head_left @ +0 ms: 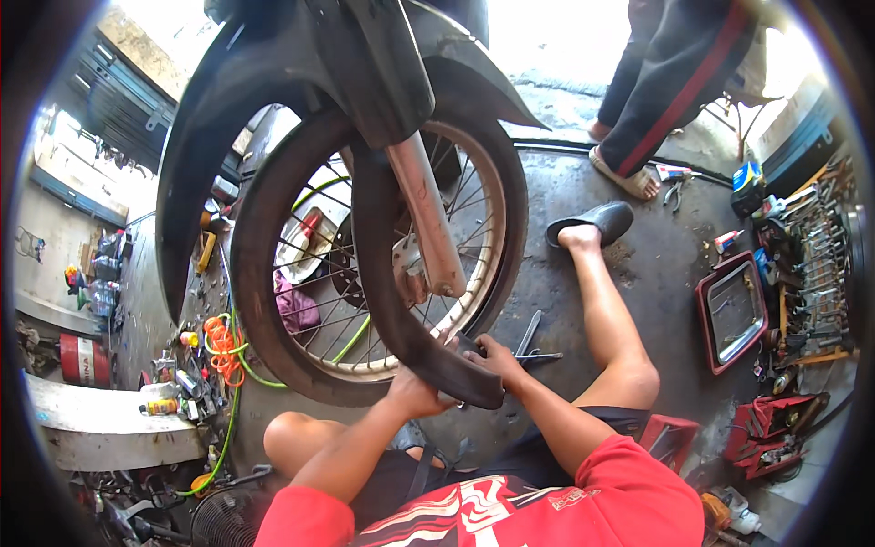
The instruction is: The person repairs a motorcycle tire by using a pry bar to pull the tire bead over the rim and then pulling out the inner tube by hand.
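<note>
A motorcycle's front wheel (314,369), with its black tyre and wire spokes, stands before me. A long, flat black rubber tube (387,273), which looks like an inner tube, hangs down across the wheel past the fork leg (427,214). Its lower end bends to the right, near the rim's bottom. My left hand (417,390) is closed round the tube from below. On the upper side of the bend, my right hand (497,358) grips the same tube. Some of the fingers are hidden behind the rubber.
Metal tyre levers (529,337) lie right of my hands. A red-rimmed tray (734,314), a rack of wrenches (816,264) and a red toolbox (770,438) line the right side. A green hose (237,401) and an orange coil (225,351) lie left. Another person's leg (679,91) stands ahead.
</note>
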The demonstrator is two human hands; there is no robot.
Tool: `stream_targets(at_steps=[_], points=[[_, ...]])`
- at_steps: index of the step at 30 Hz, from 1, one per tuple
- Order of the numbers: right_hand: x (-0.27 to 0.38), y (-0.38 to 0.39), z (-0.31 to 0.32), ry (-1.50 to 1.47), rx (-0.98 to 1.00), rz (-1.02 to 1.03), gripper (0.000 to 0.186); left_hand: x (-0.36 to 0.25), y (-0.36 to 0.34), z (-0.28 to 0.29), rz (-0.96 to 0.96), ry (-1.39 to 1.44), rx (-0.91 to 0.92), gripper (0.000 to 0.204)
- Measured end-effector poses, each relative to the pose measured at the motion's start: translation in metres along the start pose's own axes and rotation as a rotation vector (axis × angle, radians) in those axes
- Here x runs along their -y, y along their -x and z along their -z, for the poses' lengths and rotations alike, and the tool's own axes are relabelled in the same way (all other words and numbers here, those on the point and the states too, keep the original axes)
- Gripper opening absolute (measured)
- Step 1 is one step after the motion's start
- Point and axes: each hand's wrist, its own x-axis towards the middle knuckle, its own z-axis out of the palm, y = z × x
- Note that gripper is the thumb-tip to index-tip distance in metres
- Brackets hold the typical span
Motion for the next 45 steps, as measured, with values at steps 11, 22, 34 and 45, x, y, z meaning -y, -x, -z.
stream_targets(at_steps=[11,22,34,45], points=[[0.024,0.061,-0.078,0.099,-0.248,0.352,0.048,-0.039,0.075,0.066,0.386,1.808,-0.733,0.060],[0.005,0.029,-0.017,-0.068,-0.183,0.280,0.043,-0.067,0.095,0.104,0.424,0.174,-0.574,0.012],[-0.013,0.008,0.001,-0.105,-0.306,0.231,0.044,0.005,0.082,0.077,0.695,-0.209,-1.170,0.075],[-0.035,0.003,-0.031,0.175,-0.214,0.227,0.070,0.059,0.094,0.152,0.773,-0.048,-0.928,0.103]])
